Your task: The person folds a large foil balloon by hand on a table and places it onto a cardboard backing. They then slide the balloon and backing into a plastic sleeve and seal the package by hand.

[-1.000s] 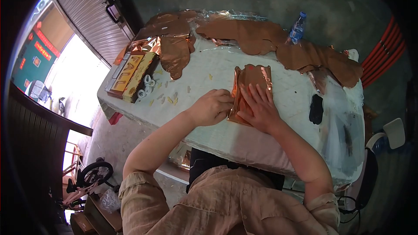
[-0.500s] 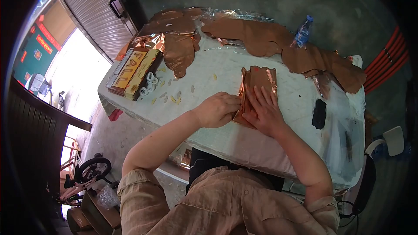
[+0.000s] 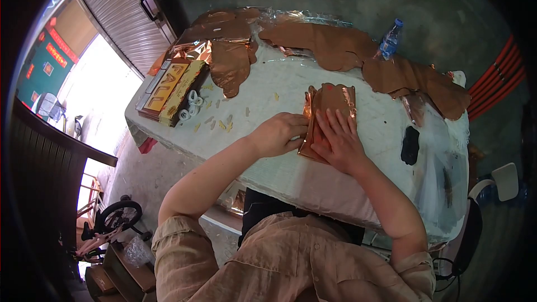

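A folded copper-coloured foil balloon [image 3: 334, 96] lies flat on the white-covered table, with a shiny edge along its left side. My right hand [image 3: 339, 140] rests flat on its lower half, fingers stretched upward. At the balloon's left edge, my left hand [image 3: 279, 133] has its fingers bent and pressed together on the shiny fold. Its fingertips are partly hidden, but the foil edge appears pinched there.
More flat copper foil balloons [image 3: 321, 42] lie along the table's far edge, beside a water bottle [image 3: 389, 40]. At left are a printed box [image 3: 173, 92], white ribbon rolls [image 3: 192, 106] and several small flat pieces [image 3: 222, 124]. A black object [image 3: 410, 145] lies at right.
My left hand has shifted slightly up and left along the balloon's edge, and the shiny side has opened outward a little. My right hand stays pressed in place.
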Motion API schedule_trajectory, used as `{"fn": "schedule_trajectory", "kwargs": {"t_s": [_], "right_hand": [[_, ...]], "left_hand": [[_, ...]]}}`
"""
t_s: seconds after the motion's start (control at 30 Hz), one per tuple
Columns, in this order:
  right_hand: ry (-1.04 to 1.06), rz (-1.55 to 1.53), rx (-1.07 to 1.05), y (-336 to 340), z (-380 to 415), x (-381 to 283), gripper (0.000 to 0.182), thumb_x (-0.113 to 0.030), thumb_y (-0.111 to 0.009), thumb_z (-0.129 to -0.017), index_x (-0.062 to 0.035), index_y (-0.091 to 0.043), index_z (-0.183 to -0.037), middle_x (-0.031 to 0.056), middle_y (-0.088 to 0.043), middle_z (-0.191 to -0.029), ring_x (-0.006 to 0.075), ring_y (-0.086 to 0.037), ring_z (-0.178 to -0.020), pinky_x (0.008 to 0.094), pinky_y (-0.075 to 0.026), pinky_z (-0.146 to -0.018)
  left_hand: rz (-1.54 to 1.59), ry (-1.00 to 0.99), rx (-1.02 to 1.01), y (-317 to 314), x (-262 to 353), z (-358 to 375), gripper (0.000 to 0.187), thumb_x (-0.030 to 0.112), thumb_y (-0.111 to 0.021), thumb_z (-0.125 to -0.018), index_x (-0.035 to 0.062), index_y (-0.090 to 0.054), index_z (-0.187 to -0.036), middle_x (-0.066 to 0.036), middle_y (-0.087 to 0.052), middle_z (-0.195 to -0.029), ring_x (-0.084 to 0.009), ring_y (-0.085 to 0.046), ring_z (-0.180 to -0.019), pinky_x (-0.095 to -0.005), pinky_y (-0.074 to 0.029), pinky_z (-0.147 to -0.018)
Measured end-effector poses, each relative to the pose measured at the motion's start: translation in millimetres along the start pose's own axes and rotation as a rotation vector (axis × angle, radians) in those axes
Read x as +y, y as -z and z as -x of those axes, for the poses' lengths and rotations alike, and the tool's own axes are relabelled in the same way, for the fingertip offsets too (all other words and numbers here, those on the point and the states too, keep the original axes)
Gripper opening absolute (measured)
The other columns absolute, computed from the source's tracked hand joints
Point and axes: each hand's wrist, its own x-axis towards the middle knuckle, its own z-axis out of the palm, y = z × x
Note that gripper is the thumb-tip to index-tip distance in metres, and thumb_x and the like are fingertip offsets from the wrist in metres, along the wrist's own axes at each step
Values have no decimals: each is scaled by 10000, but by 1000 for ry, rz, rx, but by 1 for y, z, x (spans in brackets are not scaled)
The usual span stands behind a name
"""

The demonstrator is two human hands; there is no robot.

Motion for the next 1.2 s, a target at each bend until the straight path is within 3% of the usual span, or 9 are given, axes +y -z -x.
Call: {"fn": "schedule_trajectory", "kwargs": {"t_s": [0.23, 0.4, 0.53, 0.63, 0.7, 0.93, 1.03, 1.1, 1.2], "right_hand": [[-11, 39, -20, 3, 0, -3, 753, -515, -495, -902, -162, -217, -1506, 203, -280, -1503, 384, -226, -1401, 509, -112, -1140], [-24, 50, -101, 7, -1, -4, 739, -537, -475, -905, -157, -242, -1495, 191, -231, -1523, 378, -177, -1418, 512, -90, -1143], [-27, 56, -107, 6, -1, -3, 743, -553, -465, -904, -158, -242, -1493, 188, -205, -1533, 375, -160, -1424, 523, -81, -1142], [-32, 50, -132, 6, -1, -4, 763, -577, -458, -896, -160, -236, -1495, 187, -194, -1538, 374, -148, -1428, 528, -67, -1143], [-30, 49, -139, 6, -1, -4, 788, -602, -460, -883, -161, -234, -1495, 187, -190, -1540, 371, -143, -1430, 525, -60, -1146], [-51, -45, -73, 5, 0, -5, 814, -629, -473, -863, -188, -223, -1501, 181, -201, -1538, 366, -145, -1431, 531, -52, -1146], [-41, -39, -72, 5, 0, -5, 789, -629, -476, -863, -211, -254, -1494, 172, -209, -1538, 367, -148, -1431, 534, -50, -1146], [-9, -25, -45, 3, 0, -3, 757, -647, -473, -854, -218, -338, -1463, 186, -239, -1523, 385, -180, -1416, 536, -84, -1140], [-15, -25, -87, 5, 0, -3, 740, -652, -454, -862, -230, -346, -1460, 189, -224, -1530, 390, -159, -1423, 552, -72, -1137]], "left_hand": [[237, 85, -82, 11, 1, -7, 326, 43, -665, -733, -9, -617, -1052, -176, -617, -1127, -350, -574, -1069, -413, -454, -937], [391, 311, 1, 5, 2, 1, 381, 61, -637, -823, 13, -451, -1152, -169, -629, -1081, -320, -579, -1104, -398, -451, -939], [382, 278, -6, 0, 0, -1, 403, 74, -629, -847, 23, -393, -1171, -165, -636, -1084, -309, -582, -1114, -385, -454, -933], [439, 394, 36, 1, 14, -8, 440, 88, -657, -828, 23, -384, -1167, -159, -638, -1095, -310, -598, -1081, -369, -465, -909], [348, 547, 96, -1, 24, -13, 487, 84, -698, -748, 31, -405, -1133, -172, -651, -1071, -351, -636, -936, -402, -505, -784], [296, 509, 225, -20, 21, -9, 554, 41, -681, -712, 49, -406, -1192, -156, -651, -1029, -351, -641, -912, -393, -508, -773], [252, 545, 226, -19, 23, -8, 583, 23, -669, -712, 53, -404, -1231, -160, -627, -1058, -333, -633, -978, -384, -506, -796], [384, 537, 202, -19, 20, -6, 600, -20, -636, -744, 55, -388, -1286, -143, -553, -1220, -256, -554, -1170, -334, -458, -969], [373, 577, 199, -18, 23, -6, 572, -35, -618, -738, 46, -411, -1265, -128, -549, -1212, -244, -541, -1185, -331, -454, -973]]}}
